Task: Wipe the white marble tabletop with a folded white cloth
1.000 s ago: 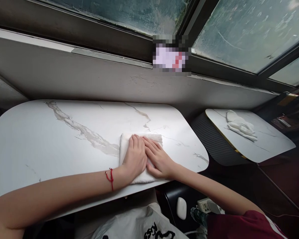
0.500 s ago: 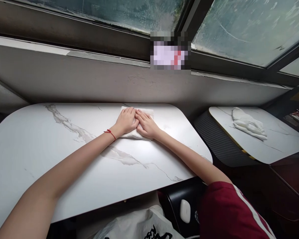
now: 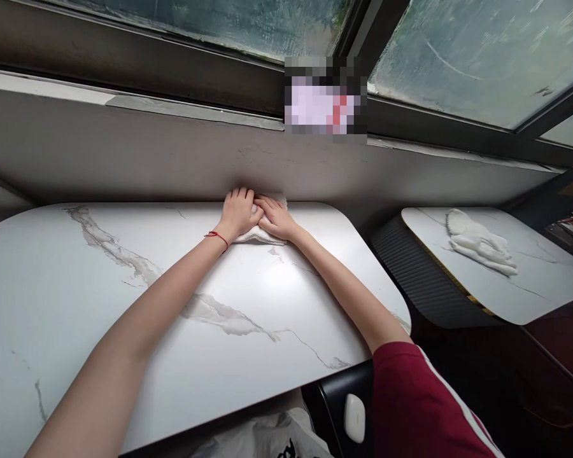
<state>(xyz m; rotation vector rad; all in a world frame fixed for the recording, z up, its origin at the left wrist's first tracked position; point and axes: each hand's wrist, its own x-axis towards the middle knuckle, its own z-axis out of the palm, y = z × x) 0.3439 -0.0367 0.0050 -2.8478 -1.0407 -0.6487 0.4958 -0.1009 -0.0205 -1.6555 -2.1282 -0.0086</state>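
A white cloth (image 3: 260,236) lies on the marble-patterned table (image 3: 286,299).

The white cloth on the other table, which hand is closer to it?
Right. The right hand is well left of that white cloth; the left hand is even farther left.

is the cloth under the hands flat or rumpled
Rumpled where visible: the cloth bends in a wave along its near edge. The left hand and right hand hide its middle: cannot tell there.
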